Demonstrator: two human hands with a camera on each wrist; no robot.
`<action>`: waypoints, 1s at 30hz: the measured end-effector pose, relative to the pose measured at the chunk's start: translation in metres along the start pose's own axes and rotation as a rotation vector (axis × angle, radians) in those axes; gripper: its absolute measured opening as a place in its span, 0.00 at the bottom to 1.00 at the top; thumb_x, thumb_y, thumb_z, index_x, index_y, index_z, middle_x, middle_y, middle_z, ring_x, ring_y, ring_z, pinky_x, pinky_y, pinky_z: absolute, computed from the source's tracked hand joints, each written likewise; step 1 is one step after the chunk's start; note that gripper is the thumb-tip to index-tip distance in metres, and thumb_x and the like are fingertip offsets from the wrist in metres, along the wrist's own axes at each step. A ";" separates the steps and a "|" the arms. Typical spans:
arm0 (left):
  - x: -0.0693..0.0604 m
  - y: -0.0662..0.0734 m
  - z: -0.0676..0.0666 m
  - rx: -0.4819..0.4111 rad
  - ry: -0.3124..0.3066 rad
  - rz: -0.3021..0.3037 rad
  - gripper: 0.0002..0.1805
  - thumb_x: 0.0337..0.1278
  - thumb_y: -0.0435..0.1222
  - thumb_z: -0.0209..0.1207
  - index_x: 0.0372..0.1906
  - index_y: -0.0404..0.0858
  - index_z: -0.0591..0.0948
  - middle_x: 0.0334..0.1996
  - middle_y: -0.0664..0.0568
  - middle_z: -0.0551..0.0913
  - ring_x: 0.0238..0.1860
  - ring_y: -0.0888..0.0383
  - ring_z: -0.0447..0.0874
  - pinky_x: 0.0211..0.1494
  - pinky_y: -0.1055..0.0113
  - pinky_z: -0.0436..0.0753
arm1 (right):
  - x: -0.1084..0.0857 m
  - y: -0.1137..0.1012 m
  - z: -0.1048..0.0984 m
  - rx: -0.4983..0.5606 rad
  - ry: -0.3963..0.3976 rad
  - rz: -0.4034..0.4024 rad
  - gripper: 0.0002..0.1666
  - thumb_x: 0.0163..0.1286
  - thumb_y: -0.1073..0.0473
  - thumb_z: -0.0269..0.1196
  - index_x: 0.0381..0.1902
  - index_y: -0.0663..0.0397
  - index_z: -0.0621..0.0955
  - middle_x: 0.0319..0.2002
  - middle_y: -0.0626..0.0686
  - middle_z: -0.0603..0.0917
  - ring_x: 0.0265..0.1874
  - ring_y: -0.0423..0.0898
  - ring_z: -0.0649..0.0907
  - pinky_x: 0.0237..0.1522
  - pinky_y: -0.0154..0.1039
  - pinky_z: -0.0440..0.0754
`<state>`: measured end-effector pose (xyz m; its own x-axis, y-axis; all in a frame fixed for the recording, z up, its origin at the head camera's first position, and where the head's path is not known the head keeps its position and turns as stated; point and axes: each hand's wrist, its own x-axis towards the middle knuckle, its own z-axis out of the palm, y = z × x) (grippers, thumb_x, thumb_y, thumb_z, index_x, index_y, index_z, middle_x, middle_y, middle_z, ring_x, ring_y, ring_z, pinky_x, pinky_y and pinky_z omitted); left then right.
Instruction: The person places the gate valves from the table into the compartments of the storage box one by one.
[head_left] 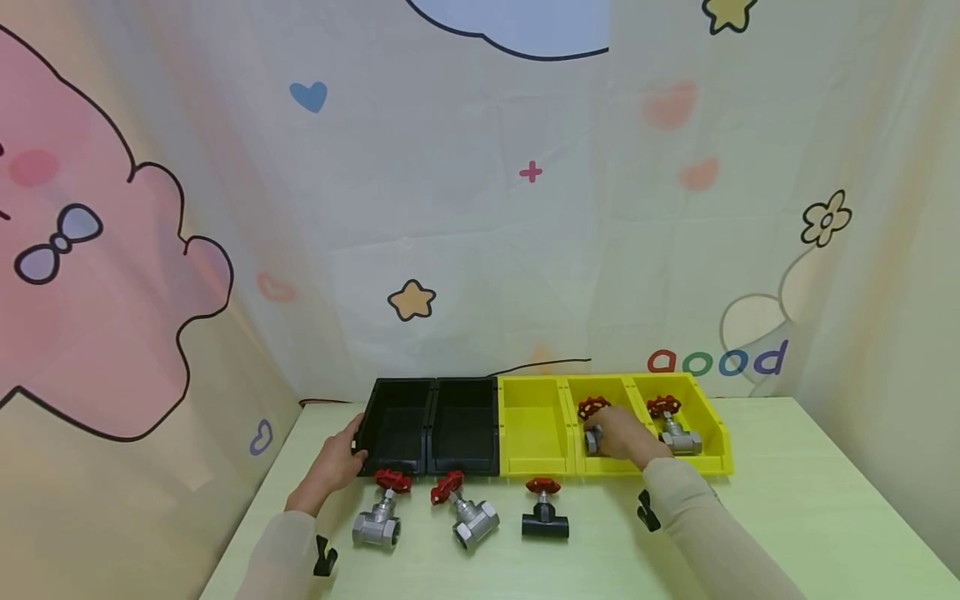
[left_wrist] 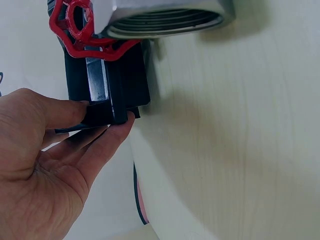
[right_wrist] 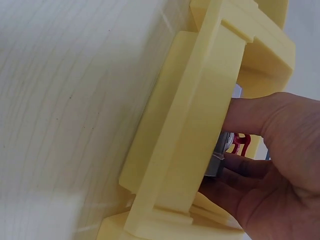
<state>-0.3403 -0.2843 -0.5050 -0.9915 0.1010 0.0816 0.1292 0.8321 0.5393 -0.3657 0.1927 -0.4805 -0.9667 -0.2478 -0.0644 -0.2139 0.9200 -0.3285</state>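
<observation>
My left hand (head_left: 330,467) pinches the left wall of the outermost black bin (head_left: 397,429); in the left wrist view the thumb lies on one side of the wall and the fingers on the other. Inside the middle yellow bin (head_left: 626,387), my right hand (head_left: 624,435) grips a silver gate valve with a red handwheel (head_left: 594,407). The thumb and fingers are on either side of its metal body (right_wrist: 218,155), which they partly hide. Another silver valve (head_left: 681,438) lies in the rightmost yellow bin (head_left: 716,433).
In front of the bins lie two silver valves (head_left: 377,528) with red handwheels and a black valve (head_left: 545,525) with a red handwheel. A second black bin (head_left: 465,425) and a yellow bin (head_left: 534,429) stand between the hands. A printed curtain (head_left: 450,208) hangs behind the table.
</observation>
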 end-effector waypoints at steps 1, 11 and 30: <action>0.000 0.000 0.000 0.000 0.000 -0.001 0.39 0.63 0.29 0.57 0.76 0.30 0.54 0.43 0.34 0.82 0.16 0.59 0.62 0.27 0.64 0.67 | 0.000 0.001 0.001 -0.003 0.001 -0.004 0.23 0.58 0.74 0.66 0.52 0.57 0.85 0.51 0.57 0.85 0.49 0.54 0.80 0.61 0.59 0.73; -0.002 0.001 0.000 0.009 -0.001 0.009 0.39 0.62 0.28 0.57 0.75 0.29 0.55 0.37 0.37 0.82 0.18 0.58 0.64 0.30 0.63 0.68 | 0.000 0.001 0.001 -0.007 -0.013 0.002 0.21 0.60 0.74 0.63 0.51 0.57 0.85 0.51 0.57 0.86 0.53 0.56 0.81 0.62 0.59 0.73; -0.001 0.002 0.000 0.034 0.002 0.009 0.39 0.62 0.28 0.57 0.75 0.29 0.55 0.58 0.25 0.75 0.29 0.53 0.71 0.41 0.57 0.73 | -0.009 -0.012 -0.033 0.010 -0.016 0.090 0.27 0.59 0.64 0.71 0.58 0.54 0.82 0.59 0.58 0.81 0.50 0.54 0.78 0.62 0.57 0.74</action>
<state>-0.3388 -0.2832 -0.5037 -0.9902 0.1081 0.0879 0.1380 0.8490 0.5100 -0.3595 0.1937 -0.4448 -0.9795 -0.1694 -0.1088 -0.1252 0.9357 -0.3298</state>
